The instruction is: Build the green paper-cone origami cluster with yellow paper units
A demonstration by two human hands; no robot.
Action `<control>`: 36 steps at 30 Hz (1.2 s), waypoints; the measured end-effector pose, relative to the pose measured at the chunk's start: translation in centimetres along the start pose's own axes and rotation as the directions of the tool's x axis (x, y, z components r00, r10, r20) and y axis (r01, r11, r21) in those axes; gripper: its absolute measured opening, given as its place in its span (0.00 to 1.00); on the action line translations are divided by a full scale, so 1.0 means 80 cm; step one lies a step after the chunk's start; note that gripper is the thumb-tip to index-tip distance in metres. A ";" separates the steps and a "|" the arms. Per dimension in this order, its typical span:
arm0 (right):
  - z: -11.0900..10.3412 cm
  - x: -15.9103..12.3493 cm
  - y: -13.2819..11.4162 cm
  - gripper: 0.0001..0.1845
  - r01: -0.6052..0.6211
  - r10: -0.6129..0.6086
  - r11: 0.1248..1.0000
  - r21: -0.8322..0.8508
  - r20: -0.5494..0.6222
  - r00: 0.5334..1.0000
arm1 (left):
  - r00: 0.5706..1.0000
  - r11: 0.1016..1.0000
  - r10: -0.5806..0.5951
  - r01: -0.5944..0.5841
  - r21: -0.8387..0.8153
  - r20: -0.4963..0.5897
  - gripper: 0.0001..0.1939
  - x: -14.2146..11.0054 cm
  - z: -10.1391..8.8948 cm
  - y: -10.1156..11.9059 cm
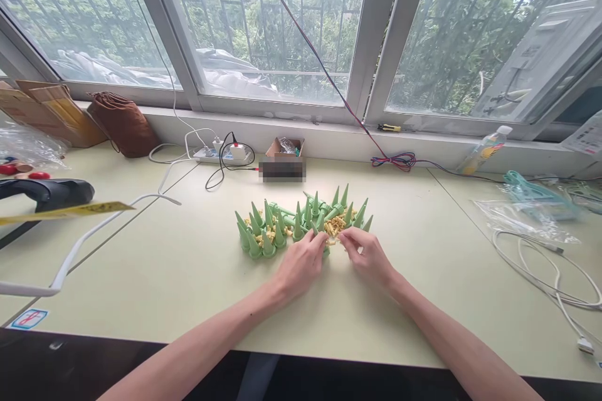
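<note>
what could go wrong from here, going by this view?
1. The left hand is close against the upright green pointed cones; a nudge could topple some.
2. Small loose yellow pieces lie heaped among the cones, near the right hand; a careless sweep might scatter them across the smooth pale yellow-green tabletop.
</note>
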State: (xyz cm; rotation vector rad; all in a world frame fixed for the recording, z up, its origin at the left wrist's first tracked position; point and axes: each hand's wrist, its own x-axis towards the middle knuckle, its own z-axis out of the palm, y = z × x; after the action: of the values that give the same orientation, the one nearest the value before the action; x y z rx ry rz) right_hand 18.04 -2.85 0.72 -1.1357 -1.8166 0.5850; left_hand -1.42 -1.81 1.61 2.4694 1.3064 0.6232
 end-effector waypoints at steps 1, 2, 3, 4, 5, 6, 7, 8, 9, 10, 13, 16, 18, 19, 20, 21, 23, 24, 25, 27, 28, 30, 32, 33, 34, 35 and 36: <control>0.000 0.000 0.000 0.15 0.006 -0.006 1.000 -0.007 0.001 1.000 | 1.000 1.000 -0.002 0.002 0.002 -0.002 0.14 0.000 0.000 0.000; 0.000 -0.001 0.001 0.15 0.009 -0.009 1.000 -0.013 0.003 1.000 | 1.000 1.000 -0.003 0.003 0.003 -0.002 0.14 0.000 0.000 0.000; 0.000 -0.001 0.002 0.15 0.010 -0.009 1.000 -0.019 0.007 1.000 | 1.000 1.000 -0.002 0.002 0.002 0.000 0.14 0.000 0.000 0.000; 0.001 -0.002 0.003 0.16 0.010 -0.010 1.000 -0.024 0.015 1.000 | 1.000 1.000 0.000 0.000 0.000 0.002 0.14 0.000 0.000 0.000; 0.001 -0.002 0.004 0.16 0.012 -0.012 1.000 -0.029 0.022 1.000 | 1.000 1.000 0.002 -0.002 -0.002 0.002 0.14 0.000 0.000 0.000; 0.001 -0.002 0.005 0.16 0.014 -0.013 0.999 -0.031 0.032 0.999 | 1.000 1.000 0.003 -0.003 -0.005 0.001 0.14 0.000 0.000 0.000; 0.001 -0.002 0.006 0.15 0.015 -0.013 0.999 -0.032 0.044 0.999 | 1.000 1.000 0.004 -0.004 -0.009 0.000 0.14 0.000 0.000 0.000; 0.002 -0.002 0.007 0.15 0.014 -0.012 0.999 -0.032 0.055 0.998 | 1.000 1.000 0.005 -0.005 -0.012 -0.002 0.14 0.000 0.000 0.000; 0.002 -0.002 0.007 0.15 0.012 -0.010 0.999 -0.031 0.065 0.998 | 1.000 1.000 0.006 -0.006 -0.015 -0.002 0.14 0.000 0.000 0.000; 0.002 -0.002 0.007 0.15 0.009 -0.006 0.999 -0.031 0.071 0.997 | 1.000 1.000 0.007 -0.007 -0.018 -0.002 0.14 0.000 0.000 0.000; 0.001 -0.001 0.006 0.15 0.003 -0.001 1.000 -0.031 0.080 0.997 | 1.000 1.000 0.013 -0.013 -0.028 -0.005 0.14 0.000 0.000 0.000; 0.001 -0.002 0.005 0.16 0.007 -0.004 0.999 -0.036 0.084 0.996 | 1.000 0.999 0.013 -0.013 -0.043 -0.013 0.14 0.000 0.000 0.000; 0.001 -0.002 0.005 0.16 0.009 -0.006 0.999 -0.040 0.086 0.996 | 1.000 0.998 0.009 -0.010 -0.057 -0.022 0.14 0.000 0.001 0.000; 0.001 -0.002 0.005 0.16 0.009 -0.005 0.999 -0.043 0.088 0.996 | 1.000 0.998 0.006 -0.008 -0.068 -0.027 0.14 0.000 0.001 -0.001; 0.001 -0.002 0.005 0.16 0.009 -0.005 0.999 -0.047 0.089 0.996 | 0.999 0.997 0.004 -0.006 -0.080 -0.033 0.14 0.000 0.001 -0.001; 0.001 -0.002 0.005 0.16 0.009 -0.004 0.999 -0.051 0.091 0.996 | 0.999 0.996 0.002 -0.005 -0.092 -0.039 0.14 0.000 0.001 -0.001; 0.001 -0.002 0.005 0.16 0.012 -0.007 0.998 -0.059 0.091 0.996 | 0.999 0.994 0.000 -0.005 -0.113 -0.045 0.14 -0.001 0.002 -0.001; 0.001 -0.001 0.005 0.15 0.015 -0.010 0.998 -0.061 0.091 0.996 | 0.999 0.993 0.000 -0.006 -0.120 -0.045 0.14 -0.001 0.002 -0.001; 0.001 -0.001 0.005 0.15 0.019 -0.013 0.998 -0.062 0.090 0.996 | 0.999 0.992 0.002 -0.008 -0.125 -0.043 0.14 -0.001 0.002 -0.002; 0.001 -0.001 0.004 0.15 0.020 -0.015 0.998 -0.059 0.086 0.996 | 0.999 0.991 0.009 -0.013 -0.131 -0.035 0.14 -0.001 0.003 -0.002; 0.001 -0.001 0.004 0.15 0.019 -0.014 0.998 -0.056 0.085 0.996 | 0.999 0.991 0.012 -0.016 -0.132 -0.030 0.14 -0.001 0.003 -0.002; 0.001 -0.001 0.003 0.14 0.016 -0.012 0.999 -0.049 0.087 0.996 | 0.999 0.991 0.019 -0.022 -0.131 -0.025 0.14 -0.001 0.003 -0.001; 0.001 -0.001 0.002 0.14 0.016 -0.012 0.999 -0.044 0.093 0.996 | 0.999 0.992 0.026 -0.028 -0.125 -0.024 0.14 -0.001 0.003 -0.001; 0.001 -0.001 0.002 0.14 0.019 -0.015 0.999 -0.042 0.096 0.995 | 0.999 0.992 0.028 -0.031 -0.120 -0.023 0.14 -0.001 0.003 -0.001; 0.001 -0.001 0.002 0.13 0.021 -0.017 0.999 -0.040 0.099 0.995 | 0.999 0.993 0.030 -0.033 -0.116 -0.022 0.14 -0.001 0.003 -0.001; 0.001 -0.001 0.002 0.13 0.024 -0.019 0.999 -0.039 0.101 0.995 | 0.999 0.993 0.031 -0.033 -0.111 -0.020 0.14 -0.001 0.003 -0.001; 0.001 -0.001 0.002 0.12 0.025 -0.021 0.999 -0.037 0.104 0.994 | 0.999 0.994 0.032 -0.034 -0.108 -0.018 0.14 -0.001 0.003 -0.001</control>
State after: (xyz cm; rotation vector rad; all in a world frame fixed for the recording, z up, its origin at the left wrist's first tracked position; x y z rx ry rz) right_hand 18.06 -2.82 0.56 -1.1263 -1.9345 0.6075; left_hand -1.44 -1.84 1.36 2.4070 1.2068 0.7045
